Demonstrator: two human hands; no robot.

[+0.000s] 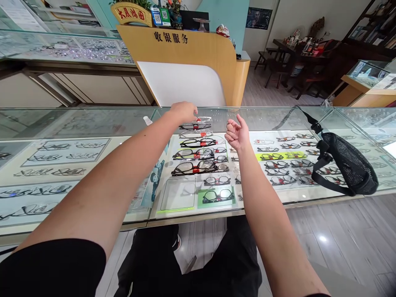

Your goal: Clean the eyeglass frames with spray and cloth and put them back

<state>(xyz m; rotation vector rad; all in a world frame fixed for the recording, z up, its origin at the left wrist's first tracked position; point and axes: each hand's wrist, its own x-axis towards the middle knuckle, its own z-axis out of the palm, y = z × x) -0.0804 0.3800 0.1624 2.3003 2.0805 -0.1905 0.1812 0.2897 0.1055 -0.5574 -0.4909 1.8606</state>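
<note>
L hand (185, 111): nr far glasses (195, 126), can't tell grip
R hand (237, 133): thumb & fingers apart
Bag (349, 163): on counter (117, 121), R

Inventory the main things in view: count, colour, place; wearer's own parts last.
Display counter: one, clear, centre
Spectacles column: about six, black or clear, counter middle
Displayed spectacles: many, mixed, under glass
Bag: one, black, counter's right
Cashier desk: one, yellow, white-panelled, beyond
Sign: one, gold, on desk
Poster: one, dark, back wall
Table: one, dark, back right
Trousers: one pair, black, below
Left hand: one, bare, column's far end
Right hand: one, bare, right of column
</note>
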